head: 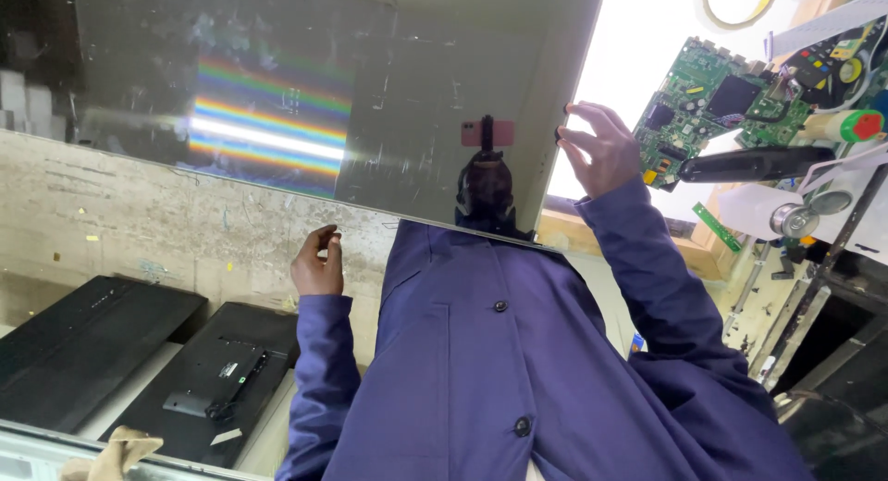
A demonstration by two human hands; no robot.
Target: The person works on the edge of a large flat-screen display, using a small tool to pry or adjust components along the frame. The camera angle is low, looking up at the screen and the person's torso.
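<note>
Both your hands grip a large glossy panel by its edges.

Your left hand (317, 264) pinches the lower edge of the reflective panel (370, 102), fingers curled tight on the rim; your right hand (599, 148) clasps its right edge, fingers wrapped round the thin border. The panel is flat, dark and mirror-smooth, with faint scratches and a rainbow streak across its sheen. Past its right edge, a green circuit board (708, 106) studded with chips lies on the bright white worktop (638, 37), beside a matte black bar-shaped tool (754, 164). Below the panel's left corner, two black slab-like casings (139, 361) rest flat.
</note>
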